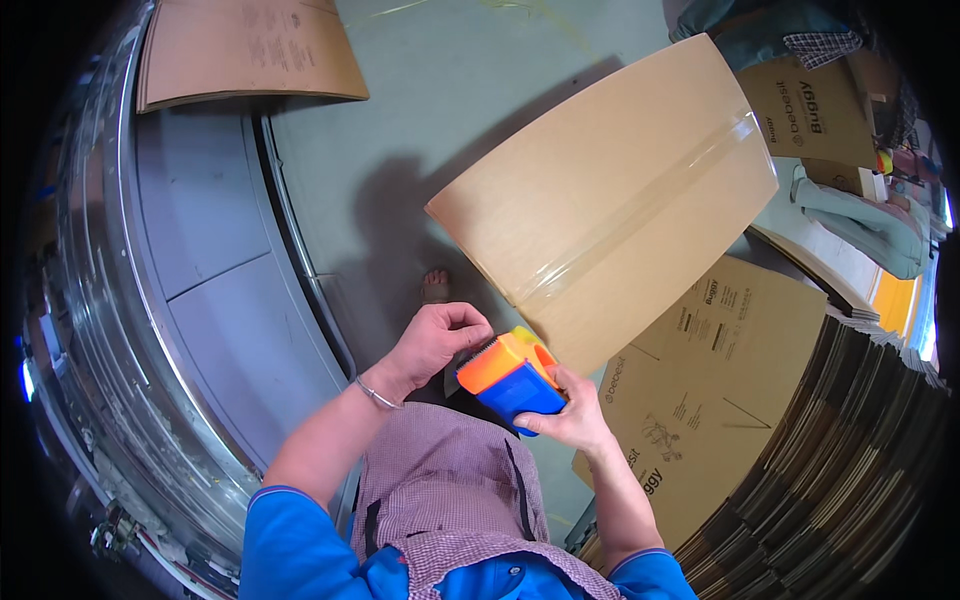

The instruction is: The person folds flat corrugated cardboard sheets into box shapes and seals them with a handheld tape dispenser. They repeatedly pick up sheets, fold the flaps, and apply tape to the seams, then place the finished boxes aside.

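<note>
My right hand (pixel 572 414) grips a blue and orange tape dispenser (pixel 505 374) in front of my apron, fingers wrapped round its blue body. The dispenser's toothed cutting edge faces my left hand. Right beside that edge, my left hand (pixel 436 342) is closed, thumb and forefinger pinched together; whatever lies between the fingertips is too small to make out. Just beyond the dispenser lies a large brown cardboard box (pixel 590 180), with a strip of clear tape (pixel 640 215) running along its top.
To the right, a tall stack of flattened cartons (pixel 800 450) reaches the lower edge. A grey metal-edged work surface (pixel 215 220) runs along the left, with cardboard sheets (pixel 250 50) at its far end. Another person's legs (pixel 865 225) show at the right.
</note>
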`<state>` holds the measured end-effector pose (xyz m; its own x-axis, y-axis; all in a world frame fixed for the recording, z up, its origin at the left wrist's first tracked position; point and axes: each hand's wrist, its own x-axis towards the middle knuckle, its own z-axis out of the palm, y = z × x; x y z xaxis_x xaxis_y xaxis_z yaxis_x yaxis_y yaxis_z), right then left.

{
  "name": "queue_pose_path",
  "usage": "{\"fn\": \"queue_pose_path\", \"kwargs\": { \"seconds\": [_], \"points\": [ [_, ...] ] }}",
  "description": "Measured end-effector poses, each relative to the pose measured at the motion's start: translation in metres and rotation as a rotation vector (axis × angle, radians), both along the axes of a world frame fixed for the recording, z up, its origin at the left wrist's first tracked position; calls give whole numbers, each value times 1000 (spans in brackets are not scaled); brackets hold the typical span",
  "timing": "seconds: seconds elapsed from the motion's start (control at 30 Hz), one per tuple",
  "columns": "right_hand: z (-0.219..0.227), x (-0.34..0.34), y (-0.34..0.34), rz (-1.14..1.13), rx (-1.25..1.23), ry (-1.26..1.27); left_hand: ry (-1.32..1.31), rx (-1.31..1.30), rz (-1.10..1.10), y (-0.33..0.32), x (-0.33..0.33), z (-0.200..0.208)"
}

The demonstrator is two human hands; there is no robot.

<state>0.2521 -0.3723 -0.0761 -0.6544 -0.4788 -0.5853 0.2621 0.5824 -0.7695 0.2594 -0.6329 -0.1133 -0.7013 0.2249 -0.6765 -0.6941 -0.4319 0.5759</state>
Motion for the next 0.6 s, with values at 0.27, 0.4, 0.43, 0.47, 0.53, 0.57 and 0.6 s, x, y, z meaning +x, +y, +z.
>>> {"fn": "queue_pose_path", "kwargs": {
  "seconds": [0.27,0.4,0.43,0.47,0.53,0.57,0.6],
  "points": [
    [9,-17,8,-167,241,-234,199,-839,128,-129,-91,-81],
    [-10,-36,-11,-143,325,-248,229,-1043,47,-139,-112,-134],
    [-16,-37,-18,-145,335,-229,237,-1093,44,-141,-115,-143],
    [-19,-40,-24,-149,358,-238,239,-1099,42,-142,-119,-152],
    [-23,-47,-33,-163,403,-255,248,-1111,32,-145,-127,-169],
    [-26,-49,-36,-172,425,-265,253,-1135,-5,-143,-130,-178],
    [-31,-49,-38,-152,449,-259,247,-1154,-47,-139,-130,-186]
  ]
}}
